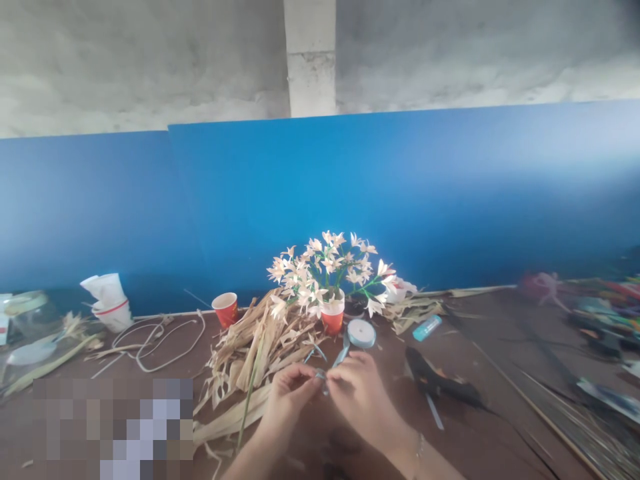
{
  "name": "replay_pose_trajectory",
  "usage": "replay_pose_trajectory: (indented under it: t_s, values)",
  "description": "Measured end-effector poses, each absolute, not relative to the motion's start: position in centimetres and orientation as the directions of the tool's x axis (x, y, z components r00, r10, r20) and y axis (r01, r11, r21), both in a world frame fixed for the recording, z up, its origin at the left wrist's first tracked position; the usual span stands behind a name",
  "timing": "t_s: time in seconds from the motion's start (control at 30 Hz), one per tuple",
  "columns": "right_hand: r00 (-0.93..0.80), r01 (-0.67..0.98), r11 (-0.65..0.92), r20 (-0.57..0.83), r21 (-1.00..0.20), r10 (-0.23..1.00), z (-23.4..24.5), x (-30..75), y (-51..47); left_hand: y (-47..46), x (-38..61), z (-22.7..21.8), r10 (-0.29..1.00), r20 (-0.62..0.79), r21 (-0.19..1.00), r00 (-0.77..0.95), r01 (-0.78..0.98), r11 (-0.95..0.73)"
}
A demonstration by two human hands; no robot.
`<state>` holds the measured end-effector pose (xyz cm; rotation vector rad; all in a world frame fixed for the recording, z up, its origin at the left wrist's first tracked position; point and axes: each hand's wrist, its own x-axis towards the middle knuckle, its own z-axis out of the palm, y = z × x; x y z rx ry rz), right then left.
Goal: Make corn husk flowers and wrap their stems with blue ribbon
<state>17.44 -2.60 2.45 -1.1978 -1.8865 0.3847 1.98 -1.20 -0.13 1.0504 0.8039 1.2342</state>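
My left hand [287, 393] and my right hand [357, 393] meet fingertip to fingertip over the brown table [500, 427], both pinched on a small pale piece [321, 377] too small to name. A thin green stem [249, 393] slants down from near my left hand. Just beyond my fingers lie a light blue ribbon roll [361, 333] and scissors [341, 352]. Behind them a red cup [333, 319] holds a bunch of cream paper-like flowers [327, 270].
A heap of dry straw-coloured leaves [260, 347] lies left of my hands. A second red cup [226, 309], white cord [160, 340], stacked white cups [111, 303] and a jar [30, 317] stand at the left. A black glue gun [437, 383] and blue tube [427, 328] lie right.
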Motion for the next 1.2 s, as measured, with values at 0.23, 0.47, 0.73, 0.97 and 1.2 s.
replay_pose_trajectory:
  t_s: [0.23, 0.47, 0.73, 0.97, 1.2]
  values:
    - [-0.314, 0.112, -0.120, -0.150, -0.986, 0.937, 3.6, 18.4, -2.0, -1.6, 1.8, 0.6, 0.957, 0.034, 0.923, 0.289, -0.377, 0.081]
    - [-0.427, 0.069, -0.313, -0.312, -0.947, 0.849, 4.2, 18.7, -2.2, -1.8, 1.7, 0.7, 0.948, 0.033, 0.948, 0.316, -0.311, 0.071]
    - [-0.164, 0.471, 0.262, 0.208, -0.842, 0.964, 1.9, 17.3, -2.1, -1.0, 2.0, -0.4, 0.994, 0.031, 0.979, 0.107, -0.203, -0.009]
    - [-0.170, 0.774, 0.557, 0.748, -0.302, 0.642, 0.1, 16.5, -2.3, -1.2, 2.5, -0.6, 0.999, -0.007, 0.975, 0.037, -0.222, 0.016]
    - [-0.207, 0.806, 0.556, 0.782, -0.205, 0.588, -0.1, 16.5, -2.2, -1.4, 2.8, -0.7, 0.998, -0.054, 0.962, 0.043, -0.265, 0.064]
